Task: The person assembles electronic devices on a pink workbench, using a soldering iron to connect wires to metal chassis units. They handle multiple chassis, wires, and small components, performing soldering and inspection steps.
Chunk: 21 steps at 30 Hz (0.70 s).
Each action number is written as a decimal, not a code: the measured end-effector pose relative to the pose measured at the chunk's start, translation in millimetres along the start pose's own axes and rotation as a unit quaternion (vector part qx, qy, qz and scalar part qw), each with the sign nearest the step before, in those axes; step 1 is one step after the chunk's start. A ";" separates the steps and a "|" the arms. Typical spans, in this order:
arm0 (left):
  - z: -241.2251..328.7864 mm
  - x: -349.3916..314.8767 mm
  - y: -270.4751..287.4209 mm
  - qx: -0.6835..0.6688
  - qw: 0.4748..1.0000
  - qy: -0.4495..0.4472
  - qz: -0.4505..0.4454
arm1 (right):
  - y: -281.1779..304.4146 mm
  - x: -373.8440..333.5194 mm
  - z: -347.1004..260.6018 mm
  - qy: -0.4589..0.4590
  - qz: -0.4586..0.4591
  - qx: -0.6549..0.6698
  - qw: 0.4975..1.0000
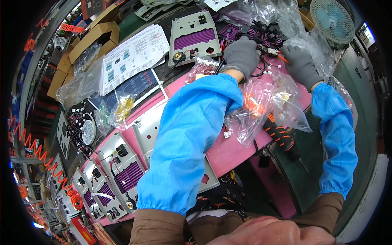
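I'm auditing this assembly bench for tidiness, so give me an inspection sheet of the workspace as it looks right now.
Surface: pink mat on a dark bench, mostly covered.
Job's things: bundle of black wires between both hands; small orange-handled cutters at the right hand.
Clutter: clear plastic bags of small parts, printed sheets, cardboard boxes, orange-and-black screwdriver at the mat's edge.
Grippers: left hand and right hand, both in grey gloves with blue sleeves, closed around the work.
Cables: loose wiring on the grey panels; coiled orange hose on the left.
Surroundings: small fan top right.
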<state>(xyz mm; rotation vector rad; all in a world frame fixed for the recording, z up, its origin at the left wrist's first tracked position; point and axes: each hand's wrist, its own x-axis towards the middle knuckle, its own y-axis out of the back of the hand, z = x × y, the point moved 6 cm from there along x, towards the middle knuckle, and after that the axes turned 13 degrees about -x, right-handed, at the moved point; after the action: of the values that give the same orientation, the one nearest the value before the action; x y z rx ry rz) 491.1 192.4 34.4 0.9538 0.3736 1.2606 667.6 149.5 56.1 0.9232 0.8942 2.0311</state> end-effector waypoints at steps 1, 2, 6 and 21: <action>0.5 -0.5 0.2 -0.003 1.000 -0.004 0.003 | -3.7 -1.5 1.7 -0.006 -0.005 -0.008 1.000; 2.6 -0.9 -0.4 -0.007 1.000 -0.009 0.005 | -7.4 -2.9 3.8 -0.013 -0.010 -0.016 1.000; 9.1 -0.8 -7.1 0.021 1.000 0.013 0.010 | 15.5 -6.0 8.5 0.029 -0.036 -0.134 0.990; 39.0 9.2 31.5 0.075 0.994 -0.070 -0.040 | 134.9 -224.4 11.4 -0.298 -0.234 0.127 0.916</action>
<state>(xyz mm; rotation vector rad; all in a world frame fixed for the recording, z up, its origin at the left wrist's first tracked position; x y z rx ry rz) 501.7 185.4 83.8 1.1378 0.3961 1.0979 742.1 -97.9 99.9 1.2372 0.9243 1.1411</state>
